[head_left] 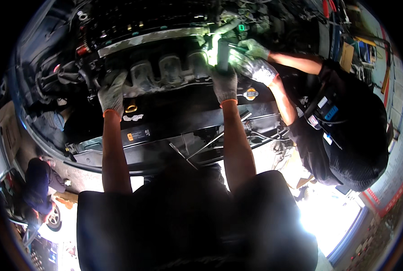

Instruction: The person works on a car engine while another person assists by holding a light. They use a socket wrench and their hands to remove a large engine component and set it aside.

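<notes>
My left hand (112,94), in a grey knitted glove with an orange cuff, rests at the left end of a metal exhaust manifold cover (169,67). Its fingers look stretched out over the dark edge, partly lost in shadow. My right hand (225,85), gloved alike, is closed around a dark, block-shaped work light (223,56). The glow falls on the right end of the engine (154,38) and washes out detail there. Close on the right, a co-worker's two gloved hands (258,67) reach into the lit spot, one near a thin dark rod.
A round radiator cap (250,94) with an orange label sits right of my right wrist. Below my hands runs the front crossmember (179,119). The co-worker (355,122) leans in from the right. Another person (41,185) is at the lower left near a wheel (53,218).
</notes>
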The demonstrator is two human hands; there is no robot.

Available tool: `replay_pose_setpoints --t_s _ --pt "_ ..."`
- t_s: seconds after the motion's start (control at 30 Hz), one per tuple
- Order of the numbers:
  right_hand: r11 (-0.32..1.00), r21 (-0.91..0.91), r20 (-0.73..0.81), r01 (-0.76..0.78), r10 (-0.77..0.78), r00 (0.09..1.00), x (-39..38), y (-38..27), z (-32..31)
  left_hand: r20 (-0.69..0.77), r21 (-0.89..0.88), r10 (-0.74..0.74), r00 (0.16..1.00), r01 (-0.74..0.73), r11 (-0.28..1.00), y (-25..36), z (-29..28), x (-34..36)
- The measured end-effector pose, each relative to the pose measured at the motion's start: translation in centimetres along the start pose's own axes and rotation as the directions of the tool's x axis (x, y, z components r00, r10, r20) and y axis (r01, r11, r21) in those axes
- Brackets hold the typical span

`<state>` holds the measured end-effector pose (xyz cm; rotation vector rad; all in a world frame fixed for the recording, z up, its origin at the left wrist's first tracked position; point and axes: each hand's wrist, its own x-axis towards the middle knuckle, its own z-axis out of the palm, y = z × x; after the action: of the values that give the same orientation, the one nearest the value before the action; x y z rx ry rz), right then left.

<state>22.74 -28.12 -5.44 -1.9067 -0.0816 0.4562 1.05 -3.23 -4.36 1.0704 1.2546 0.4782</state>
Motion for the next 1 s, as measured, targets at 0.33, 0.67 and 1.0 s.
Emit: replay_pose_setpoints --t_s 0.33,0.67,1.0 --pt "0.939 -0.338 0.128 0.072 -0.029 0.991 -0.2 -1.3 -0.6 0.039 -0.008 -0.028 0.999 0.028 1.0 0.3 -0.3 1.1" --pt "0.991 -0.13 0.145 0.012 0.007 0.989 0.0 -0.7 -1.2 -0.048 0.089 0.051 0.998 -0.047 0.995 -0.1 0.0 0.1" --pt "0.985 -0.16 0.157 -0.058 0.084 0.984 -1.3 -3.1 -0.7 0.027 -0.032 0.032 0.999 -0.031 0.999 -0.7 -0.3 1.0"
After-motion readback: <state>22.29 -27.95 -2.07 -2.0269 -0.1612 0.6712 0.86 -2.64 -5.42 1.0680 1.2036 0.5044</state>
